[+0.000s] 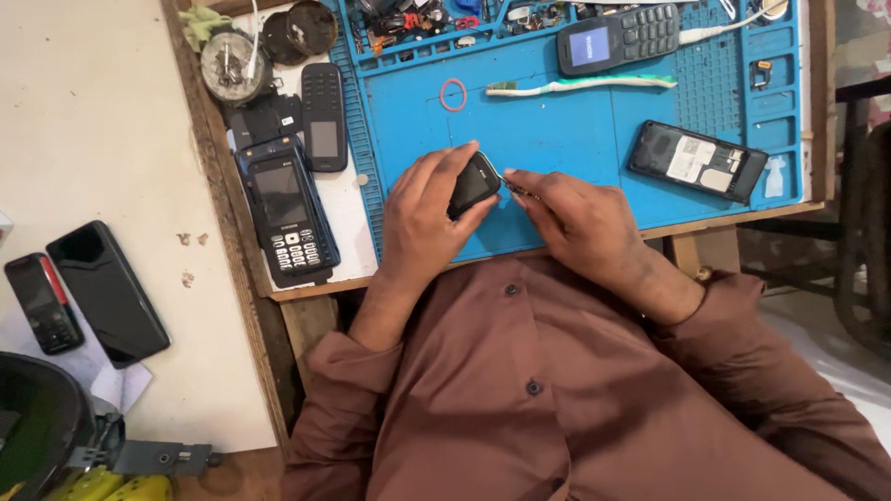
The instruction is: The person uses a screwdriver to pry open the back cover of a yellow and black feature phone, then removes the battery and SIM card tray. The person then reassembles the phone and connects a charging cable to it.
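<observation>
Gripping a small black phone (474, 182) near the front edge of the blue mat (557, 139), the left hand (429, 218) has its fingers curled around the body, thumb below and fingertips over the top. The right hand (575, 215), at three o'clock from the phone, pinches a thin metal tool (513, 185) whose tip meets the phone's right edge. The phone looks light, stiff and smooth-skinned, likely slippery and easy to scratch, so I judge the long side edges the safest place to hold it. At twelve o'clock from it lies a toothbrush (580, 85) with a red rubber ring (453, 95) beside its bristles, and beyond that a grey keypad phone (620, 38) with a lit screen. At two o'clock an opened phone back (698, 160) shows a white rectangular label inside its black shell. At nine o'clock, off the mat on the counter (343, 213), rest a dark blue keypad phone (288, 211) and a slim black phone (324, 116). Farther out at eight o'clock, two dark phones (83, 292) lie on a pale surface.
</observation>
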